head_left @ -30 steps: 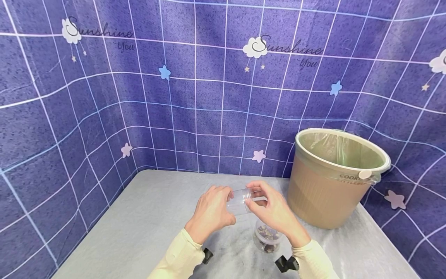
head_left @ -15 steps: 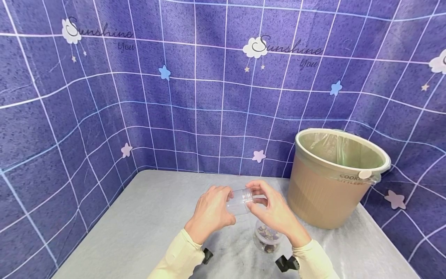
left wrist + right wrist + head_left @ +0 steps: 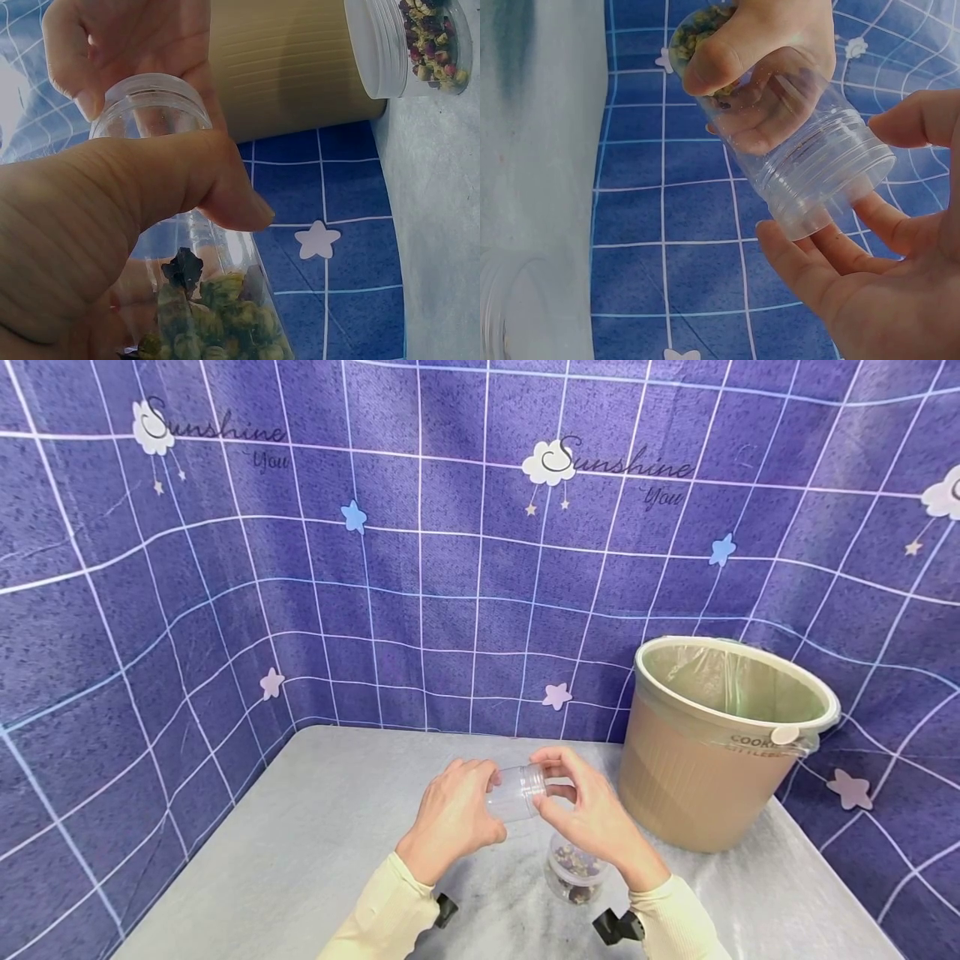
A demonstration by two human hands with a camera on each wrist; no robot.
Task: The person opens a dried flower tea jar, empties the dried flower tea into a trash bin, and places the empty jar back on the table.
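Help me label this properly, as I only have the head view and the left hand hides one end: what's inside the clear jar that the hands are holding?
Observer: The left wrist view shows greenish-yellow dried flower buds in the clear jar.
Operator: Which end of the jar are they in?
Observer: The right wrist view shows them gathered at the end away from the threaded neck.
Operator: Only buds, or something else too?
Observer: Something else: in the left wrist view, a dark, crumpled piece shows beside them; I can't tell what it is.
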